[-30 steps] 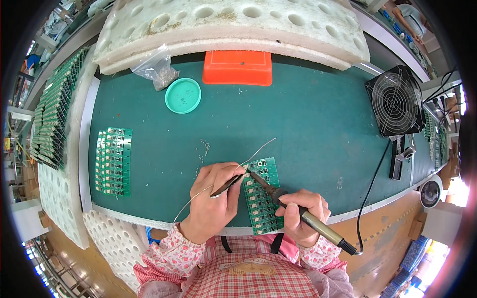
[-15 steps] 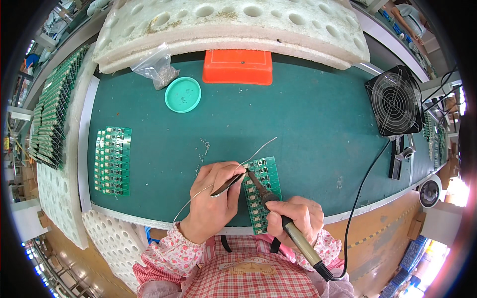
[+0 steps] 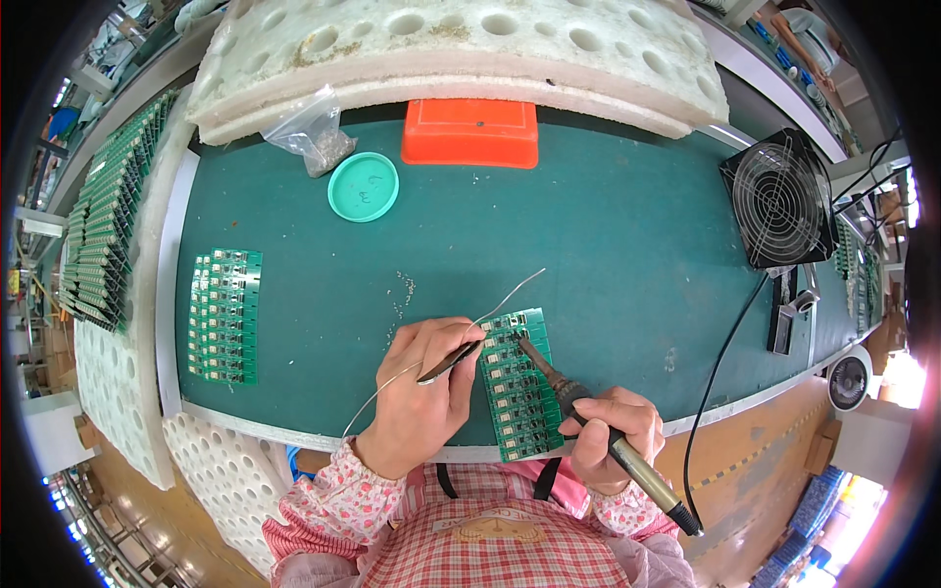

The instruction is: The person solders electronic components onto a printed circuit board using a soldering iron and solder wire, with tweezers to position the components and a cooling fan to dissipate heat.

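Note:
In front of me a green circuit board panel with rows of small parts lies at the table's near edge. My right hand is closed around the handle of a soldering iron, whose tip rests at the upper part of the panel. My left hand is at the panel's left side, its fingers pinching dark tweezers. A thin solder wire also runs through those fingers, its free end sticking out past the panel's upper edge. The tweezers' tips are too small to make out.
More circuit board panels lie at the left. A turquoise lid, a plastic bag of small parts and a red tray sit at the back before white foam. A black fan stands right; the iron's cord hangs nearby.
My right hand has moved right with the soldering iron, and its tip has shifted right from beside the tweezers onto the panel. My left hand has stayed nearly still.

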Available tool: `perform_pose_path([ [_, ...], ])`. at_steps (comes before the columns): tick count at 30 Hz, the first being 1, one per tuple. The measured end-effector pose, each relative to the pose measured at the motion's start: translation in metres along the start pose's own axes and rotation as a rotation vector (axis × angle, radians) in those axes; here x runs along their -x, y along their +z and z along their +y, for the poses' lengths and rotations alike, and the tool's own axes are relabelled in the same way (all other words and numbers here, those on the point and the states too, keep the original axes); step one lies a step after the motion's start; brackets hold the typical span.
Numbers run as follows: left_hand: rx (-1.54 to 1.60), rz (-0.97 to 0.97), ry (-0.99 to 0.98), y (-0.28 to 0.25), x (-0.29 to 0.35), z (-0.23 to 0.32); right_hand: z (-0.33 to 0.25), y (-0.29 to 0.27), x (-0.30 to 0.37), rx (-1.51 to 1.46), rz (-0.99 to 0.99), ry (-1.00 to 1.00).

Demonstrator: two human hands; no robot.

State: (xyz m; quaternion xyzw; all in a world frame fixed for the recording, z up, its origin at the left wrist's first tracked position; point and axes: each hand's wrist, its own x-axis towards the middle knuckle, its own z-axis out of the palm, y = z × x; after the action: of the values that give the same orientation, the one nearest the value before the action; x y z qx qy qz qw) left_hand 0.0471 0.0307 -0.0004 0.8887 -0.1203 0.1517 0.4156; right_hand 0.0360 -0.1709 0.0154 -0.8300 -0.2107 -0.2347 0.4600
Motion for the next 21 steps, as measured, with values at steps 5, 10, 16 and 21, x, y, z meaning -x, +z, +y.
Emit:
perform_pose_path([
  [5, 0.057, 0.001, -0.088, -0.007, 0.001, 0.004, 0.013, 0.004, 0.014, -0.16, 0.149, 0.01],
  [10, -0.06, 0.096, -0.144, -0.035, 0.008, -0.002, 0.016, 0.0, 0.017, -0.195, 0.16, 0.03],
  [16, -0.152, 0.104, -0.177, -0.043, 0.02, -0.008, 0.014, 0.004, 0.019, -0.186, 0.209, 0.038],
  [21, -0.21, 0.151, -0.146, -0.043, 0.024, -0.013, 0.016, 0.005, 0.019, -0.178, 0.21, 0.028],
])
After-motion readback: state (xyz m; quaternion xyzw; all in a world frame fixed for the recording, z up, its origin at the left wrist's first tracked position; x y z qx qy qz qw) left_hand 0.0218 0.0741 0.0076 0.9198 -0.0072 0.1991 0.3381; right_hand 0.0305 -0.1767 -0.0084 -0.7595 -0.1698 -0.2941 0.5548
